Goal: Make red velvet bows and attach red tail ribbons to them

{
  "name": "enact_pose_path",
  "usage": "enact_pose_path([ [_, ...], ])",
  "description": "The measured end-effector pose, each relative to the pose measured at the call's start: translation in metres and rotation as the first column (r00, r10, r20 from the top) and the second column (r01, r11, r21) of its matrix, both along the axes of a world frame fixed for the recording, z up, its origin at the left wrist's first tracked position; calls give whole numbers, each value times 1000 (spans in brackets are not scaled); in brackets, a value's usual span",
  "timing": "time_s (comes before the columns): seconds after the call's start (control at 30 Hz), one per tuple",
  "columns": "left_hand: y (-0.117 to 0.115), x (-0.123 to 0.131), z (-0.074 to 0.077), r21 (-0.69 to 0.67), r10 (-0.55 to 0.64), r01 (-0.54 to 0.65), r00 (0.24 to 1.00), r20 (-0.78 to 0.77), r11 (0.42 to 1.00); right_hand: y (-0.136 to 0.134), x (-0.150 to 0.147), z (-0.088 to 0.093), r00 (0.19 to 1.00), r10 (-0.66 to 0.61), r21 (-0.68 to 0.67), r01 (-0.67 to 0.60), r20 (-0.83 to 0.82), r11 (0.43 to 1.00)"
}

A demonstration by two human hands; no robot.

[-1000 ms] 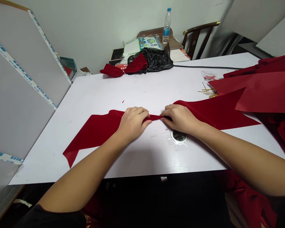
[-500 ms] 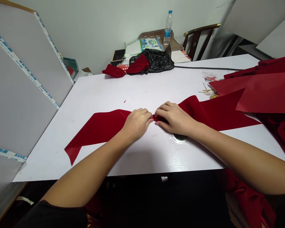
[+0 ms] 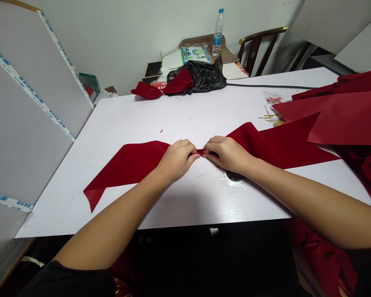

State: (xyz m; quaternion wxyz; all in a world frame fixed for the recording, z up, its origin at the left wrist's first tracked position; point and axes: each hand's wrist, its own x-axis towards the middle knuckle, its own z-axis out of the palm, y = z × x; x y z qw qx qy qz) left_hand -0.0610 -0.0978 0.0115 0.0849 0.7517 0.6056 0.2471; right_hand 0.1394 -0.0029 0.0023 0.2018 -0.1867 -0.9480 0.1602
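A long dark-red velvet ribbon (image 3: pixel 136 163) stretches across the white table (image 3: pixel 173 206), with its middle gathered into narrow folds. My left hand (image 3: pixel 181 159) is closed on the gathered part, thumb and fingers pinching it. Just to the right, my right hand (image 3: pixel 227 152) pinches the same strip, and a short bit of folded cloth shows between the two hands. The ribbon's left tail lies flat and ends in a notched tip; its right tail fans out toward a pile of red fabric (image 3: pixel 346 117).
A finished-looking red bow (image 3: pixel 148 90) rests by a black plastic bag (image 3: pixel 204 76) at the far edge. Gold twist ties (image 3: pixel 276 121) lie near the fabric pile. Behind stand a water bottle (image 3: pixel 218 33) and a wooden chair (image 3: pixel 256 49). Grey panels (image 3: pixel 27 107) border the left.
My right hand has shifted slightly right, so more of the gathered ribbon shows between my hands. Both hands keep their pinch. The view has tilted a little.
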Motion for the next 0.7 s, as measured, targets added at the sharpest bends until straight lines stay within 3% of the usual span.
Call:
enact_pose_path([
  [0.2, -2, -3, -3, 26, 63, -66, 993, 97, 998, 1, 0, 0, 1000, -25, -13, 24, -10, 1000],
  [0.43, -2, -2, -3, 36, 86, -88, 995, 44, 995, -2, 2, 2, 995, -95, 3, 95, 14, 995],
  [0.7, -3, 1, -2, 60, 71, -69, 997, -19, 996, -5, -1, 4, 996, -55, 4, 54, 72, 999],
])
